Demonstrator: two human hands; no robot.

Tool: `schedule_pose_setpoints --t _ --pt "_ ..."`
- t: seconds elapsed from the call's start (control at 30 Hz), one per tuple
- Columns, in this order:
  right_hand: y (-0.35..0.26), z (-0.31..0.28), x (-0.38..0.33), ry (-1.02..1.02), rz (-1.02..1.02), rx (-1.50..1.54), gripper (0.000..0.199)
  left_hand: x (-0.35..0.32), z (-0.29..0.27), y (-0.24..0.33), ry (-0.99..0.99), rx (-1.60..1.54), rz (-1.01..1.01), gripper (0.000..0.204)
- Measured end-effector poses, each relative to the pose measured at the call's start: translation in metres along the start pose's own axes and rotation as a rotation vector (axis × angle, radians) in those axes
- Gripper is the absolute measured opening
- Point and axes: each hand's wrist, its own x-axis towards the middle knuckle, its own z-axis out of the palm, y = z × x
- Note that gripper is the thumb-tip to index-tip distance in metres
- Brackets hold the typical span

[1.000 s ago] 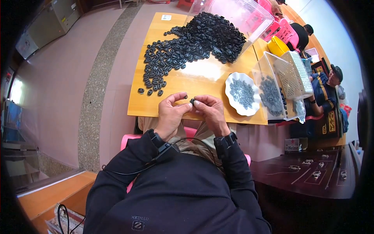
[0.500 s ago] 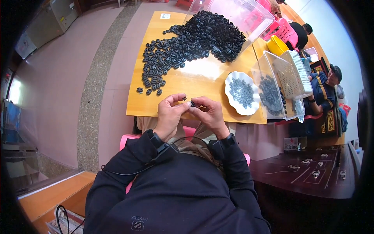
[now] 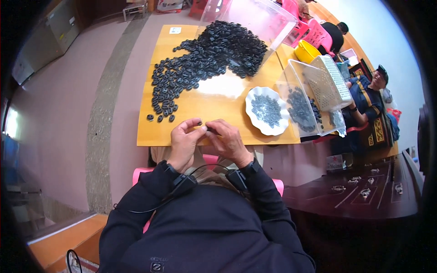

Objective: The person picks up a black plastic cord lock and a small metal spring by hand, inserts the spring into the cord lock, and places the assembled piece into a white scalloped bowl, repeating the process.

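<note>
Fingertips of left hand and right hand pressed together at the near edge of the wooden table, pinched shut on a small dark part held between both; exact grip on it too small to tell. Both hands above the table's front edge, wrists over a pink chair.

Bare wood ahead of the fingers, as far as three stray black rings lying left of centre. Beyond those, one large heap of black rings, too many to count, spreading from the left side to the far right, where it runs into one tipped clear bin.

Right of the hands, well apart: one white fluted plate holding small dark pieces, uncounted. Just beside the plate, at the right table edge: a second clear bin, dark pieces inside, with one white mesh basket resting across it.

Left of the table: open pinkish floor. Right: one seated person and one dark table.
</note>
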Motion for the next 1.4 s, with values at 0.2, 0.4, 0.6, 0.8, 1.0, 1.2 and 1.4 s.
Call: schedule_pose_setpoints --t 0.2,0.4,0.6,0.8,1.0,1.2,1.4 --pt "0.000 0.004 -0.002 0.014 0.006 -0.029 0.018 0.000 -0.003 0.001 -0.014 -0.009 0.010 0.026" --pt "-0.009 -0.021 -0.004 0.091 0.071 -0.091 0.012 -0.004 0.004 0.000 -0.021 -0.051 -0.046 0.018" --pt "-0.012 -0.123 -0.006 0.397 0.029 -0.538 0.023 -0.006 -0.007 0.000 0.011 -0.023 -0.022 0.014" --pt "0.003 -0.255 -0.012 0.497 0.329 -1.211 0.018 -0.003 0.003 -0.002 -0.048 -0.097 -0.008 0.007" --pt "0.005 -0.170 0.023 0.362 0.307 -0.464 0.014 -0.003 -0.003 -0.002 -0.009 -0.128 0.040 0.009" --pt "0.038 -0.017 0.061 0.001 0.360 -0.098 0.019 -0.002 -0.003 -0.005 0.041 -0.176 0.074 0.012" --pt "0.055 0.028 0.101 -0.042 0.333 -0.338 0.023 -0.003 -0.003 0.000 0.088 -0.214 0.076 0.014"
